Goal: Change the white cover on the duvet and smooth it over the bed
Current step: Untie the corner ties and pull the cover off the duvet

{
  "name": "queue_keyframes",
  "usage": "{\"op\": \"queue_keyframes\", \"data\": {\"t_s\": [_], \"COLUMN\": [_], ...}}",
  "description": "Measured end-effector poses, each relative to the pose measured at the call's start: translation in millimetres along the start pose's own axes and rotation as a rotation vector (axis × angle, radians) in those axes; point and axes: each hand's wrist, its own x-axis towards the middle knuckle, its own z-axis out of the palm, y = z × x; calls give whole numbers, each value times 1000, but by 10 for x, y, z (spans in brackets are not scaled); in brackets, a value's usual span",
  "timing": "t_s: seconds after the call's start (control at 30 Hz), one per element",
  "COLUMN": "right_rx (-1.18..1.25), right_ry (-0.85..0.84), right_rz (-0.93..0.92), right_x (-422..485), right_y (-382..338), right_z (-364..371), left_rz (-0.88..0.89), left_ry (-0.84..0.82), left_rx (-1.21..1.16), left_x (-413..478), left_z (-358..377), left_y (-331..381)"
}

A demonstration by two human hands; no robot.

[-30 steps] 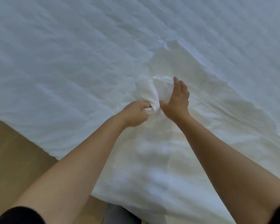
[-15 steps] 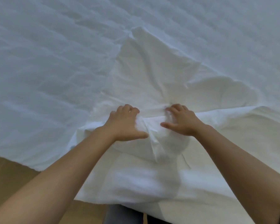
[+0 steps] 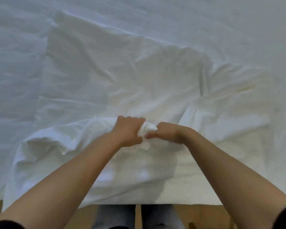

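Pale wooden floor (image 3: 208, 214), softly lit

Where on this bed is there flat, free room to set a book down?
Flattest: the bed left of and beyond the rumpled white cover. Crowded: the near middle, where left hand and right hand grip bunched fabric.

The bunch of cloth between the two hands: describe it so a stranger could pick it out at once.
Start from the bed, whose pale bluish surface fills the view; on it lies the brighter white cover, rumpled. Toward its near side the left hand and right hand grip one small bunch of cloth, the only tightly gathered wad amid loose folds.
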Motion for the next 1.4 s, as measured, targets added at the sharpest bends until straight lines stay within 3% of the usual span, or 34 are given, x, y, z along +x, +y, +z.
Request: {"op": "queue_keyframes", "data": {"t_s": [0.07, 0.2, 0.3, 0.37, 0.43, 0.5, 0.63, 0.73, 0.87, 0.97, 1.0, 1.07, 1.13, 1.2, 1.27, 1.4], "right_rx": [-89, -671, -773, -730, -752, -822, -528, -245, 1, 54, 34, -82, -199, -275, -408, -460], "right_ry": [26, 536, 500, 443, 479, 515, 588, 679, 507, 373, 442, 795, 1063, 909, 674, 438], "right_rz": [-25, -133, 67, 161, 137, 77, 126, 175, 154, 103, 52, -90, -111, 14, 118, 92], "right_x": [-81, -118, -138, -150, -180, -239, -512, -733, -986, -1101, -1144, -1174, -1089, -974, -835, -736], "right_y": [210, 606, 1013, 1272, 1481, 1670, 2006, 2280, 2423, 2458, 2471, 2518, 2637, 2822, 3032, 3276], "right_z": [82, -133, -423, -522, -589, -648, -451, 33, 800, 1012, 945, 673, 277, -161, -460, -408], "left_rz": [96, 141, 68, -45, -87, -104, -114, -47, 52, 34, 11, -38, -78, -35, 103, 231], "left_ry": [-136, -488, -476, -433, -374, -330, -221, -363, -617, -627, -577, -432, -396, -465, -521, -593], "left_rx": [29, -9, -12, -212, -379, -395, -510, -432, -5, -16, -42, -17, -38, -56, 99, 309], "left_x": [-81, -150, -32, 105, 268, 457, 763, 855, 710, 685, 700, 734, 728, 665, 586, 512], "left_z": [74, 119, 34, -2, -15, 66, 258, 454, 784, 873, 872, 855, 857, 891, 976, 1110], "left_y": [65, 228, 388, 521, 735, 1003, 1501, 1813, 2125, 2221, 2238, 2250, 2263, 2315, 2399, 2538]}}
